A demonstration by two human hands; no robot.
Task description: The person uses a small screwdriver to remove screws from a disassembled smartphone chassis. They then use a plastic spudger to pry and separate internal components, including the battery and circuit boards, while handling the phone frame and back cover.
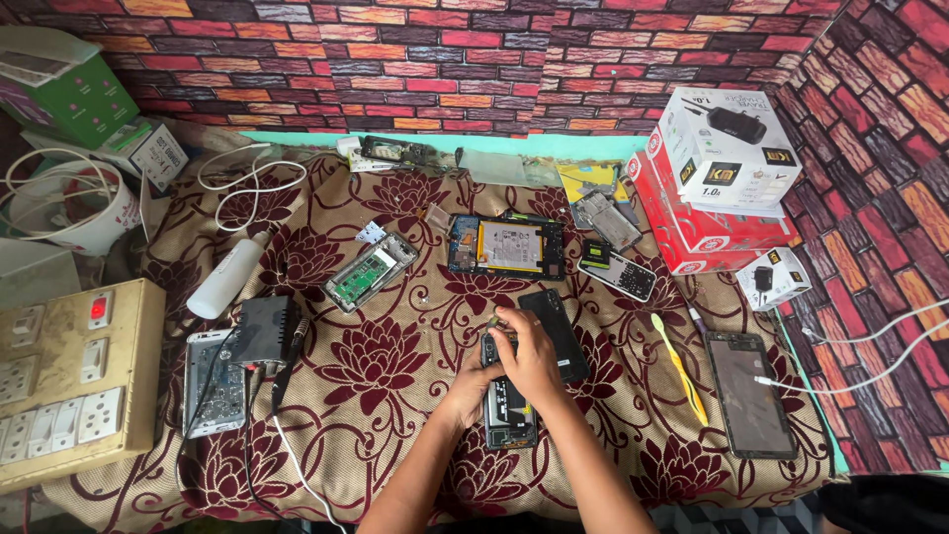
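Fingers [514, 336] of both hands closed on opened phone [509, 405] | phone beneath them

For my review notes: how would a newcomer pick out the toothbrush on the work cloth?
Start at the floral cloth and go right of the hands. The yellow toothbrush lies slanted between a black back cover and a dark tablet; it is the only thin yellow stick.

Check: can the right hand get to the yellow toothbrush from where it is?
Probably yes. The toothbrush lies bare on the cloth just right of the right hand, with only the black phone between them, flat and low. But both hands are busy on the opened phone.
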